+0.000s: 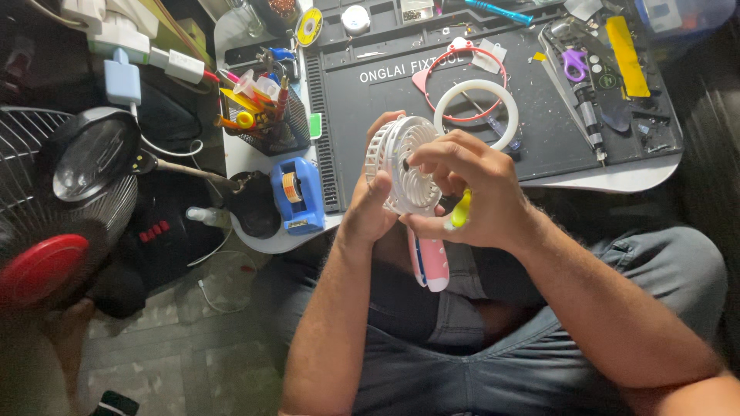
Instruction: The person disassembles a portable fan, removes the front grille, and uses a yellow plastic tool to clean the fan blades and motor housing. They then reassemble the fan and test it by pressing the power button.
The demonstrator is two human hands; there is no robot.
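Holding a small handheld fan [408, 173] above the lap, the left hand [368, 209] was closed around its white grille. The right hand [470, 192] gripped a yellow-green tool [460, 210] and touched the grille. On the table [617, 176], a mesh basket [271, 127] contained coloured tools.

Two bare hands are in view, a left hand [368, 212] and a right hand [470, 192]. They share one small white handheld fan with a pink handle [412, 181]. Two loose plastic rings lie on the far dark mat: one white [474, 92], one pink [493, 65]. One blue tape dispenser [297, 195] sits at left, beside one black-framed magnifying glass [89, 158].
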